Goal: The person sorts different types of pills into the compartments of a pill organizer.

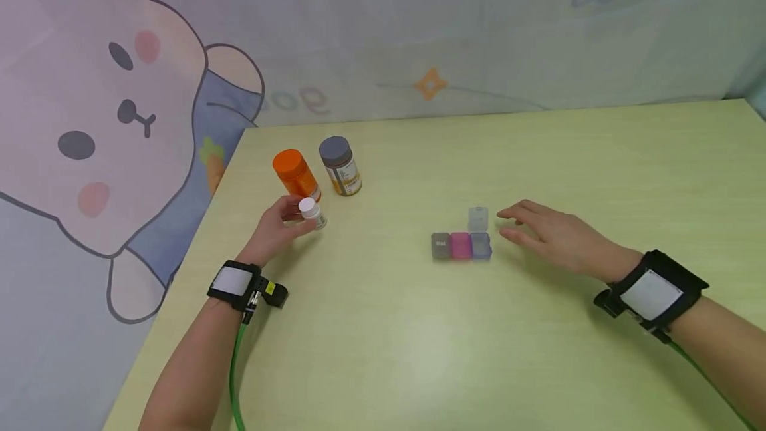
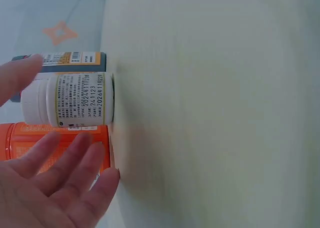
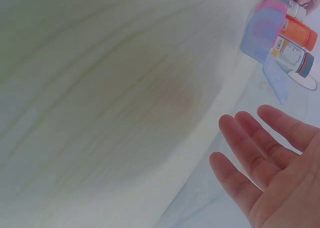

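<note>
My left hand (image 1: 278, 228) is around a small white pill bottle (image 1: 311, 211) standing on the table. In the left wrist view, the thumb lies on one side of the white bottle (image 2: 82, 98) and the spread fingers (image 2: 82, 183) on the other, with a gap showing on the finger side. Right behind it stands an orange bottle (image 1: 297, 175); a grey-capped bottle (image 1: 341, 166) is beside that. My right hand (image 1: 547, 235), fingers extended and holding nothing, hovers just right of a small pill box (image 1: 461, 246). The box has grey, pink and blue compartments, and the blue one's lid (image 1: 478, 219) is up.
The light yellow-green table (image 1: 383, 338) ends at a cloth backdrop (image 1: 419, 32) printed with a cartoon animal. Black wrist straps carry cameras, and a green cable (image 1: 236, 378) trails from the left one across the table.
</note>
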Demonstrator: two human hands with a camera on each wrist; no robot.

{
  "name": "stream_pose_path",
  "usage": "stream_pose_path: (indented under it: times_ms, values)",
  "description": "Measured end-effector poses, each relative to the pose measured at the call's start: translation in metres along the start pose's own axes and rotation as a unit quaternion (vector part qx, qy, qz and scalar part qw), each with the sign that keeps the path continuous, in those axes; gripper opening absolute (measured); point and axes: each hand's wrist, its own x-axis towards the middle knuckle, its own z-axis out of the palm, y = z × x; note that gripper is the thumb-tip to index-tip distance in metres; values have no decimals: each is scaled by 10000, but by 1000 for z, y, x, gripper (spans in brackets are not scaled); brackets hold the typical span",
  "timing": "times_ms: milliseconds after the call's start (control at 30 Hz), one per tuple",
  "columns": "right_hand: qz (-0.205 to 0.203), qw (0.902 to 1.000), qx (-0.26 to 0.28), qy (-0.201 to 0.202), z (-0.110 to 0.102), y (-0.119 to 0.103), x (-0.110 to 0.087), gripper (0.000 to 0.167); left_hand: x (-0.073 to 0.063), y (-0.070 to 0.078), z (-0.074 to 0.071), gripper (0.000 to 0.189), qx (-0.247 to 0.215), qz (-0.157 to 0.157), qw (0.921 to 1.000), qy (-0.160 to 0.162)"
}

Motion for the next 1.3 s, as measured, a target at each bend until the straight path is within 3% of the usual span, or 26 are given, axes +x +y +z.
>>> stream_pose_path:
  times_ms: [333,600,1000,1200,1300]
  values:
    - [-5,9999,-52,106,0,-5,-5,46,4,15,14,41,780,352,9957,-359]
    - [-39,9995,-104,301,0,-11,-10,44,-10,33,43,35,1035,716,9860,-1090]
    - [-173,9970,-267,708,12,-25,-26,41,-35,72,122,28,1490,1650,9462,-2351]
    - [-294,9945,-303,959,20,-36,-28,42,-33,95,155,33,1803,2207,9260,-2477]
    - [-463,9942,-255,938,26,-46,-27,42,-32,106,170,33,1906,2299,9204,-2523]
